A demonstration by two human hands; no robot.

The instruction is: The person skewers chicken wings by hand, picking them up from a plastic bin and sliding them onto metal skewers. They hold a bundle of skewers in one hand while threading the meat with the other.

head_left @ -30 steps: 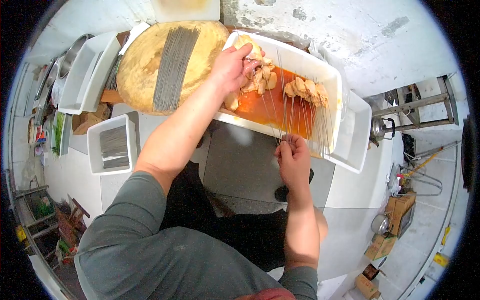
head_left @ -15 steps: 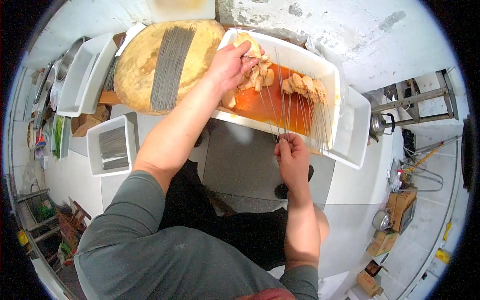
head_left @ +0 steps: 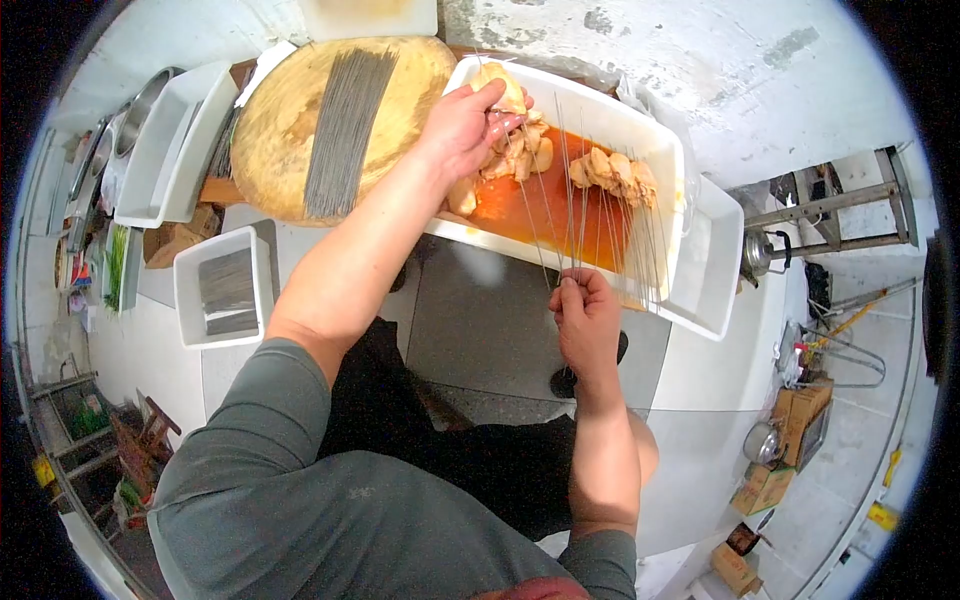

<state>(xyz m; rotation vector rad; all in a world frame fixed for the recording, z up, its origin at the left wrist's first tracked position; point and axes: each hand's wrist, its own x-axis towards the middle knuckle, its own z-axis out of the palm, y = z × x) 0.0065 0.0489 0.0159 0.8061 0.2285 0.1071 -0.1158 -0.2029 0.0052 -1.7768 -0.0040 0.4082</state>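
My left hand is closed around a pale piece of raw meat at the upper left of a white tub. Thin metal skewers fan upward from my right hand, whose fingers pinch their lower ends just outside the tub's near side. One of these skewers reaches up to the meat in my left hand. Orange-red marinade covers the tub's floor. A heap of meat pieces lies under my left hand. Skewered meat rests at the tub's right, its skewers pointing toward me.
Left of the tub stands a round wooden chopping block bearing a thick bundle of skewers. A smaller white bin on the floor holds more skewers. Another white container sits beside the tub's right end. A metal kettle is farther right.
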